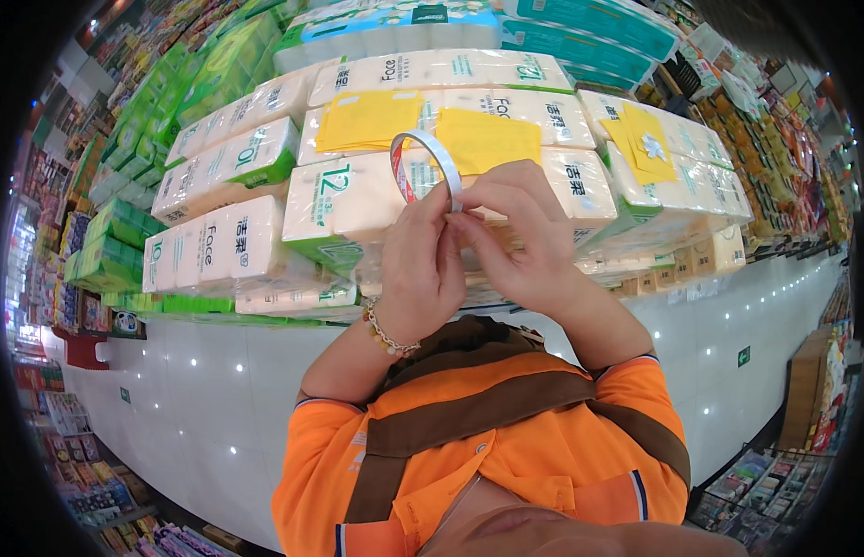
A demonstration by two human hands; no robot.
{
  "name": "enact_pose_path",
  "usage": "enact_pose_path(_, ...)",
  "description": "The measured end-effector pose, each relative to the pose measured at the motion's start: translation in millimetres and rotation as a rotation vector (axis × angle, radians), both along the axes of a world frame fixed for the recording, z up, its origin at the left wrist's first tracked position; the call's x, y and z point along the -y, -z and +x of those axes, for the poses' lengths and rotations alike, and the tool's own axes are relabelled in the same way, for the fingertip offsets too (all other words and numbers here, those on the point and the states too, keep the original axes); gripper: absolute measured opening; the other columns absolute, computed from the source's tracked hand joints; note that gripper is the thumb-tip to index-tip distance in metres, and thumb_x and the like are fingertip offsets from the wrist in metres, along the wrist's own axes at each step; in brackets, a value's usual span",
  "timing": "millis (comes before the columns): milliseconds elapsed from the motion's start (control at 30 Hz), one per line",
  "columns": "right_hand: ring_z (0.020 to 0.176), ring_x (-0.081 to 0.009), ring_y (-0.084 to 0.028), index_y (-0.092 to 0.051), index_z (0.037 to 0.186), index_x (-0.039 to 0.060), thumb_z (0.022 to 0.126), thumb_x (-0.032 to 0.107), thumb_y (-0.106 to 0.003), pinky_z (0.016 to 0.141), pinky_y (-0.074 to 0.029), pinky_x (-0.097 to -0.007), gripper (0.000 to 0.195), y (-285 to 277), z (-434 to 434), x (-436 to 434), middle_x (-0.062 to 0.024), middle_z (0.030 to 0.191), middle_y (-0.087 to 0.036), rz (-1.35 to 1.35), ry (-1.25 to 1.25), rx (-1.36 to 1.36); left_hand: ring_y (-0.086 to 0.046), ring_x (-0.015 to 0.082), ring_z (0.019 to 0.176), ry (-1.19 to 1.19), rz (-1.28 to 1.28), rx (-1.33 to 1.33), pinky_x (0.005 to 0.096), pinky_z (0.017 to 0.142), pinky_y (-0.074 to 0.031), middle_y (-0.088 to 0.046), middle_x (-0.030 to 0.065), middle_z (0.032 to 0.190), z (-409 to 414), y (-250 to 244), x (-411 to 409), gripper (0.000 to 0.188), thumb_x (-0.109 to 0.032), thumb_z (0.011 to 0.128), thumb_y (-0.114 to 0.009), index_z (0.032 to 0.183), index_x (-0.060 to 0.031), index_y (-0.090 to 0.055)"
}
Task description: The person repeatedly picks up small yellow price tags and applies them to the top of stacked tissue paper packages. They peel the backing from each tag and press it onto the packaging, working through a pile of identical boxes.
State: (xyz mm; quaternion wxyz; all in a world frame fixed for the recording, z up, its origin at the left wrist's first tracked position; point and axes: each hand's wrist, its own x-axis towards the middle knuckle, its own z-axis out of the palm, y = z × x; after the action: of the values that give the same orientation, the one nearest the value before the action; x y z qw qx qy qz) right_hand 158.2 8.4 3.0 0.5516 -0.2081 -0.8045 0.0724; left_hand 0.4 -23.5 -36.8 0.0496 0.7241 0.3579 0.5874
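Observation:
My left hand (pixel 421 261), with a beaded bracelet at the wrist, holds the lower edge of a thin roll of tape (pixel 446 163). The roll stands upright, its inner ring printed red and white. My right hand (pixel 526 240) pinches with thumb and forefinger at the same edge, touching the tape; the fingertips partly hide what is between them. Behind the hands lie a stack of yellow paper sheets (pixel 369 120) and more yellow sheets (pixel 488 141). Farther right are other yellow sheets (pixel 634 132) with a small whitish crumpled piece (pixel 653 147) on them.
The sheets rest on plastic-wrapped tissue packs (pixel 369 191) stacked in front of me. Green packs (pixel 223 76) stand at the far left, teal packs (pixel 585 42) at the back. Shelves of goods (pixel 773 160) line the right. A glossy tiled floor (pixel 202 390) surrounds the display.

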Motion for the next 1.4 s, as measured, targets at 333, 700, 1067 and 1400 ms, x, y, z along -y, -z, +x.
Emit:
enact_pose_path(333, 0.091, -0.0293, -0.063, -0.063, 0.104, 0.0039, 0.081, -0.008, -0.079, 0.079, -0.051, -0.0373, 0.03, 8, 7, -1, -0.0143, 0.102, -0.065, -0.064, -0.016, -0.027, -0.069, 0.0373, 0.09, -0.008, 0.001, -0.001, 0.0433, 0.079, -0.056, -0.072, 0.0214, 0.104, 6, 5, -5, 0.047, 0.014, 0.091, -0.057, 0.138, 0.0112, -0.052)
enact_pose_path(700, 0.089, -0.0258, -0.064, -0.072, 0.114, 0.0047, 0.078, 0.002, -0.082, 0.081, -0.042, -0.04, 0.038, -3, 17, 4, -0.0063, 0.1, -0.068, 0.217, 0.229, 0.147, -0.067, 0.0282, 0.077, -0.062, 0.128, -0.153, 0.0406, 0.077, -0.05, -0.072, 0.0129, 0.091, -2, -13, -7, 0.036, 0.008, 0.091, -0.068, 0.126, 0.0038, -0.064)
enact_pose_path(1067, 0.086, -0.0249, -0.061, -0.074, 0.096, 0.0087, 0.072, 0.002, -0.081, 0.083, -0.037, -0.0413, 0.026, -30, 29, 17, -0.0009, 0.092, -0.068, 0.241, 0.282, 0.32, -0.06, 0.0222, 0.067, -0.089, 0.138, -0.23, 0.0388, 0.076, -0.041, -0.064, 0.0045, 0.079, -15, -19, -4, 0.019, 0.0, 0.089, -0.074, 0.108, -0.0033, -0.068)
enact_pose_path(1400, 0.088, -0.0249, -0.06, -0.071, 0.092, 0.0098, 0.071, 0.004, -0.078, 0.083, -0.032, -0.0417, 0.022, -26, 14, 17, -0.0007, 0.093, -0.068, 0.282, 0.294, 0.098, -0.058, 0.016, 0.066, -0.014, -0.029, 0.097, 0.0334, 0.075, -0.042, -0.064, 0.0041, 0.082, -6, -33, 0, 0.01, -0.001, 0.094, -0.072, 0.103, -0.0025, -0.07)
